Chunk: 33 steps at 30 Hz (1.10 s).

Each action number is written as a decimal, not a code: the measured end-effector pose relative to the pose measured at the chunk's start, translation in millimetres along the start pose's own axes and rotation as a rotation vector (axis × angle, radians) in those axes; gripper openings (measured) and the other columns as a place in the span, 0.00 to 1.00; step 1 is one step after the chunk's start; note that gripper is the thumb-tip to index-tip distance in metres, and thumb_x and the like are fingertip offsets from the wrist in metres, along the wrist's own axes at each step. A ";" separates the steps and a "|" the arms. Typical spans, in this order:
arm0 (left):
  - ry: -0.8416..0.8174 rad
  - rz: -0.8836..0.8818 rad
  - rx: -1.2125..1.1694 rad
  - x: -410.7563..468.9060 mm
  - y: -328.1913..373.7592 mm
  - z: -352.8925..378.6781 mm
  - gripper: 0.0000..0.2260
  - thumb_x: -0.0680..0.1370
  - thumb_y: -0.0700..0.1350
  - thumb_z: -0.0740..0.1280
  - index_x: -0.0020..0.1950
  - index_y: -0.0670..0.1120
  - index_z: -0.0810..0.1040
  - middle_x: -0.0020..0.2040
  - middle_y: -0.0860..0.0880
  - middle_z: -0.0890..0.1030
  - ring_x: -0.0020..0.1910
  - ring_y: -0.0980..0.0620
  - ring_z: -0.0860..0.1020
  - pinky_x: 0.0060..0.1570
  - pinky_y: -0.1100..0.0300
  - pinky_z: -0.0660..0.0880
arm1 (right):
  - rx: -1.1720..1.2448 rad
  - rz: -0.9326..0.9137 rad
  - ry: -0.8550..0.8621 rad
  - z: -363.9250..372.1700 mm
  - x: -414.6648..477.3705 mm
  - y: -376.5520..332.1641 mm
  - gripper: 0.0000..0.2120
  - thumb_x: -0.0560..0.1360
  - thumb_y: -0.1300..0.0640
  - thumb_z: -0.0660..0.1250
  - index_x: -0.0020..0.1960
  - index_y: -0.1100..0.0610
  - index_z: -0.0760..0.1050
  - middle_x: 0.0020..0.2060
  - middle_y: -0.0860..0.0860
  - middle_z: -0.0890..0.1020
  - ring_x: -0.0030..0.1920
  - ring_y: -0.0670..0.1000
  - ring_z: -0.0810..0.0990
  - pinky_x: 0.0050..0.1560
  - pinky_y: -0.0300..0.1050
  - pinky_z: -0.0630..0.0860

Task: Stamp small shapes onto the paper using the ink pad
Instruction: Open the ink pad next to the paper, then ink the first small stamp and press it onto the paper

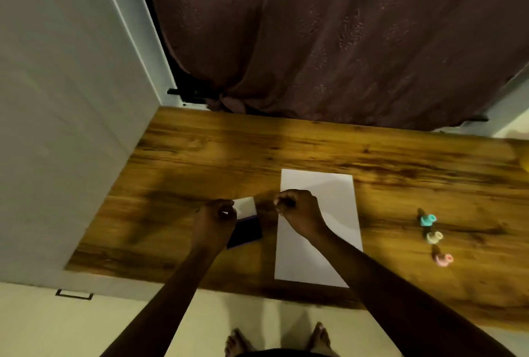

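A white sheet of paper (329,242) lies on the wooden table (200,156). To its left sits the ink pad (247,232), dark inside, its white lid (246,206) raised at the far side. My left hand (214,220) grips the lid's near left corner. Over the paper's left edge my right hand (297,209) is curled shut, and whether it holds anything is hidden. Three small stamps lie to the right of the paper: a teal one (428,219), a cream one (434,237) and a pink one (443,259).
A brown curtain (329,41) hangs behind the table's far edge. A grey wall (57,127) runs along the table's left side. My bare feet (274,339) stand on the pale floor below the near edge.
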State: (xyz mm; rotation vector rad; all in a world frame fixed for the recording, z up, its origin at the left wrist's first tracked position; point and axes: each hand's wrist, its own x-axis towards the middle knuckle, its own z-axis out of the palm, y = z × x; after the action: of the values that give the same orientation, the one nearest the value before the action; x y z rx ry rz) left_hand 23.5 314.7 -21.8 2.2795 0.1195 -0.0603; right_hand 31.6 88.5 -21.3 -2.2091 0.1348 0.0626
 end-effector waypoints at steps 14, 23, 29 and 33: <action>-0.234 0.252 -0.085 -17.0 143.0 132.1 0.11 0.79 0.45 0.73 0.62 0.49 0.84 0.60 0.51 0.86 0.49 0.59 0.81 0.48 0.71 0.75 | 0.150 0.140 0.294 -154.6 -54.6 57.0 0.09 0.77 0.56 0.72 0.57 0.54 0.85 0.49 0.46 0.87 0.49 0.44 0.85 0.55 0.37 0.80; -0.403 0.297 -0.100 -31.9 195.3 207.5 0.14 0.77 0.44 0.75 0.63 0.46 0.84 0.60 0.49 0.86 0.49 0.58 0.82 0.44 0.77 0.74 | -0.246 0.075 0.278 -240.6 -75.4 121.0 0.05 0.76 0.58 0.70 0.50 0.57 0.84 0.45 0.53 0.85 0.46 0.52 0.84 0.48 0.49 0.81; -0.429 0.270 -0.096 -39.7 212.4 235.3 0.14 0.78 0.45 0.74 0.63 0.47 0.84 0.60 0.48 0.86 0.54 0.53 0.83 0.58 0.60 0.77 | -0.439 0.289 0.220 -269.7 -65.8 173.0 0.21 0.76 0.51 0.72 0.66 0.56 0.79 0.61 0.56 0.81 0.56 0.55 0.83 0.52 0.47 0.81; -0.435 0.266 -0.072 -43.3 217.0 244.4 0.14 0.78 0.46 0.74 0.63 0.47 0.84 0.60 0.48 0.86 0.54 0.53 0.84 0.56 0.63 0.76 | -0.516 0.325 0.177 -273.0 -54.8 191.8 0.19 0.74 0.48 0.74 0.60 0.57 0.81 0.54 0.55 0.84 0.50 0.55 0.84 0.45 0.45 0.80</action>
State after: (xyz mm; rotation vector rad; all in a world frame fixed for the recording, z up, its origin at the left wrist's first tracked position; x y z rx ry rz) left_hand 2.6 -14.2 -14.3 2.1385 -0.4005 -0.4015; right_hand -46.8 -240.1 -5.4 -2.6839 0.6373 0.0886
